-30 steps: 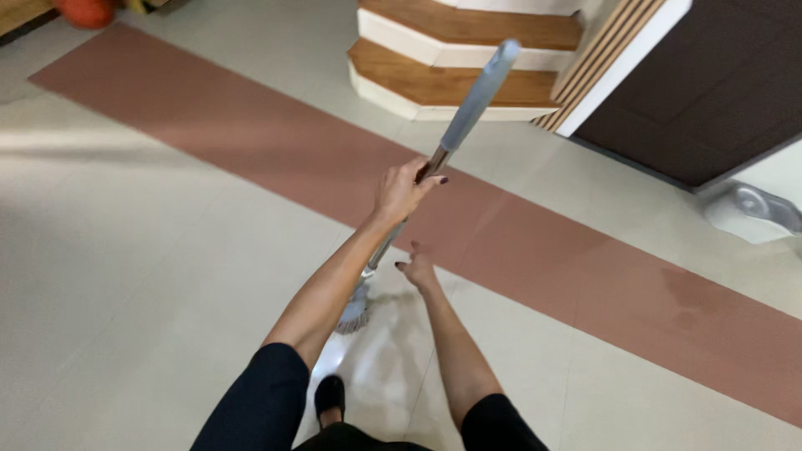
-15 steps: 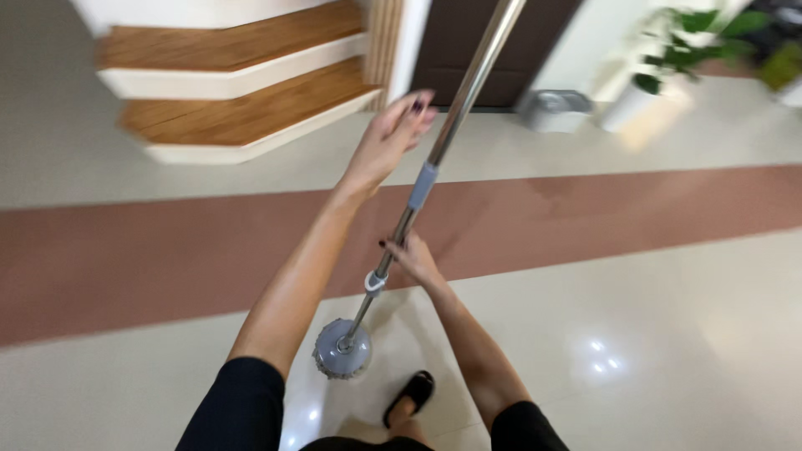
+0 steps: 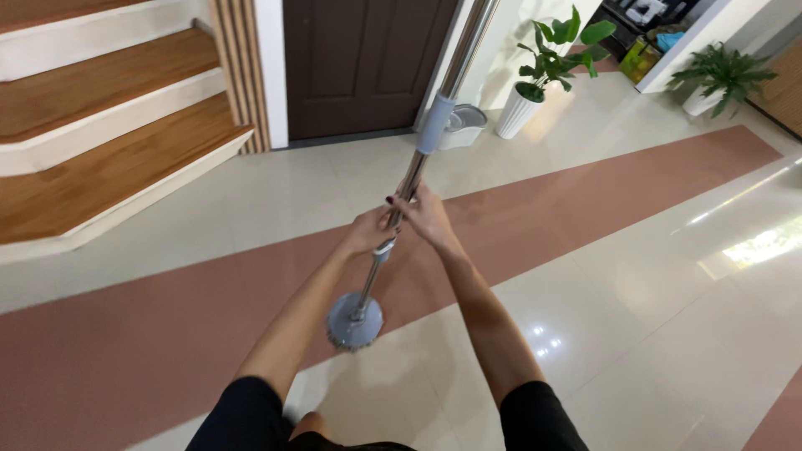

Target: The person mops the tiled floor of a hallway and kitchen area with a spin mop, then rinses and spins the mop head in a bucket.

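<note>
Wooden stairs (image 3: 100, 159) with white risers occupy the far left, beside a dark brown door (image 3: 363, 63). The left hand (image 3: 369, 230) has its grip clamped around the mop pole (image 3: 411, 179), fingers wrapped on the lower metal section. The right hand (image 3: 428, 217) touches the left hand and is likewise clamped on the same pole, just above it. The pole is a slim, polished metal tube with a pale blue-grey sleeve partway up; it runs tilted from the top edge of the view down to a round grey mop head (image 3: 355, 321). The mop head rests on the glossy floor (image 3: 652, 276), at the border of a reddish-brown tile band and cream tiles. A grey bucket (image 3: 464, 125) sits by the door, next to a potted plant (image 3: 543, 75) in a white pot. A second potted plant (image 3: 718, 79) stands at far right.
</note>
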